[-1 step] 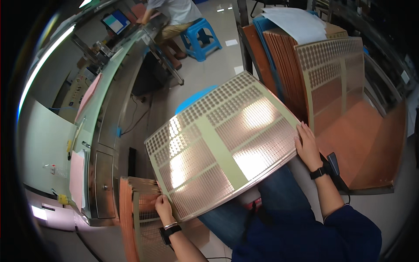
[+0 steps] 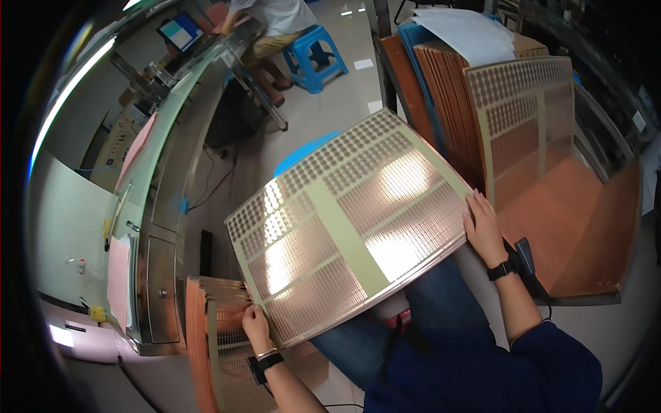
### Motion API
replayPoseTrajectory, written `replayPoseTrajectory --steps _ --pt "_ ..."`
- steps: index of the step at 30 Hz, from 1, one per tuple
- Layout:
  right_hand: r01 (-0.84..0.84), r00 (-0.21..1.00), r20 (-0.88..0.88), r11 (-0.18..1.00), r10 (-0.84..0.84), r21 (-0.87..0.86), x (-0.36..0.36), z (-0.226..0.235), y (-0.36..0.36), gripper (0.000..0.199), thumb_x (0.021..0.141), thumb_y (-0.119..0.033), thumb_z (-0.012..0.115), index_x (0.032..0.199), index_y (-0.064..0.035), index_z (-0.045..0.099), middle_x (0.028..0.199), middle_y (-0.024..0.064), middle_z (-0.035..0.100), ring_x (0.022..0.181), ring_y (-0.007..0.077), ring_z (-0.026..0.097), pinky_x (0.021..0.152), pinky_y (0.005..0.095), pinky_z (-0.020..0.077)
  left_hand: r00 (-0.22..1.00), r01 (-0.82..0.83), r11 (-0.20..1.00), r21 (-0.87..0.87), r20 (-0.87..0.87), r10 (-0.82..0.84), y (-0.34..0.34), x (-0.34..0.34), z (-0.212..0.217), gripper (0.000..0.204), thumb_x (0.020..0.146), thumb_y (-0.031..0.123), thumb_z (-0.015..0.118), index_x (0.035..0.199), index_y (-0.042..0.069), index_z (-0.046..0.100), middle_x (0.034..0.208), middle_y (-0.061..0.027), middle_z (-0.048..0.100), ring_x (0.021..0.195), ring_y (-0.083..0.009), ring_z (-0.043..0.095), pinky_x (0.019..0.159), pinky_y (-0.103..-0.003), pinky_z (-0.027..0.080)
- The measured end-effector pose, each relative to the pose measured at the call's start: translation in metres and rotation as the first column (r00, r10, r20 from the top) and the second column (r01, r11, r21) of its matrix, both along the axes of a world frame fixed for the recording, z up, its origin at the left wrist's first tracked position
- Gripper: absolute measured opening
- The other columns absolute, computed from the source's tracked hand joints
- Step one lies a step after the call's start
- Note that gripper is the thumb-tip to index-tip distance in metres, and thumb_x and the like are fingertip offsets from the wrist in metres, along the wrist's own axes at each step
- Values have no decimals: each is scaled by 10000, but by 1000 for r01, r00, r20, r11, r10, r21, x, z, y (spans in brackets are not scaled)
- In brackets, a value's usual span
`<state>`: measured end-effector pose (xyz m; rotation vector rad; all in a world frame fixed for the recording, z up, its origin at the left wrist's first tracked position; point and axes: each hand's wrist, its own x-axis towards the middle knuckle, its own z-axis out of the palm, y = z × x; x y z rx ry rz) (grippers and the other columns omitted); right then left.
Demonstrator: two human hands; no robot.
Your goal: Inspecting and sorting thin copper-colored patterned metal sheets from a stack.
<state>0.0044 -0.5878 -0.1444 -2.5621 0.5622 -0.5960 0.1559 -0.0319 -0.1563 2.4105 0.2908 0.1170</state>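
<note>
A large copper-coloured circuit board panel (image 2: 348,241) lies tilted above my lap, with rows of dark round dots along its far edge and fine lined blocks split by a pale green strip. My left hand (image 2: 257,330) pinches its near left corner, fingers closed. At the right edge my right hand (image 2: 484,230) grips the panel, thumb on top and the other fingers along the rim. Light glares off parts of the panel. Beneath it, part of a blue round thing (image 2: 303,153) shows; the panel hides the remainder.
Upright panels (image 2: 198,337) stand at lower left, beside a metal-fronted bench (image 2: 163,289). On the right, a patterned panel (image 2: 513,124) leans on a thick stack (image 2: 447,89) above a copper-coloured sheet (image 2: 551,227). Farther off, a person sits on a blue stool (image 2: 315,58).
</note>
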Motion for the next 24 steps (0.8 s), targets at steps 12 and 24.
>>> replayPoseTrajectory --steps 12,24 --pt "-1 989 145 995 -14 103 9 -15 -22 414 928 -127 561 1325 -10 541 1258 219 594 1187 366 542 1032 404 405 967 -144 966 -215 178 183 -62 -16 82 359 1016 217 452 1085 -89 626 981 -203 681 880 -313 656 789 -389 499" --pt "-45 989 103 447 -106 893 -17 47 -83 370 1026 -280 501 1297 -45 590 791 -30 612 602 1 505 457 149 339 896 -124 652 -748 199 398 -53 -60 78 281 1037 214 486 998 -19 639 949 -23 648 849 -90 586 765 -279 472"
